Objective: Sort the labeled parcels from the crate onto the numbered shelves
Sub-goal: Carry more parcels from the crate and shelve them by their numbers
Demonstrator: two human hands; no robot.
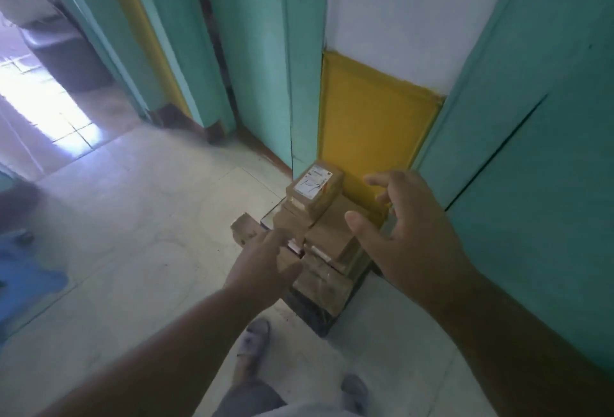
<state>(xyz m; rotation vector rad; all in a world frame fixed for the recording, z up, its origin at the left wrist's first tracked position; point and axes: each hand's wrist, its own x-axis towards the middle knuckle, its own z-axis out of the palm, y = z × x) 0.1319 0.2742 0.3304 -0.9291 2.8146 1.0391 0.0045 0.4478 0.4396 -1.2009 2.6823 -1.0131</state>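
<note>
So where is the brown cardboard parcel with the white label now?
In the head view, the brown cardboard parcel with the white label sits on top of the stacked parcels, just right of centre, against the yellow wall panel.

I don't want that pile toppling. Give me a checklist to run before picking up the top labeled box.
1. Both hands free: ok; left hand and right hand hold nothing.
2. Top box reachable: ok; nothing lies on it.
3. Label facing up: ok; its text is too blurred to read.
4. Pile of boxes stable: cannot tell; stacked unevenly.
5. Crate under the pile: cannot tell; only a dark edge shows.
6. Numbered shelves located: cannot tell; none in view.
</note>
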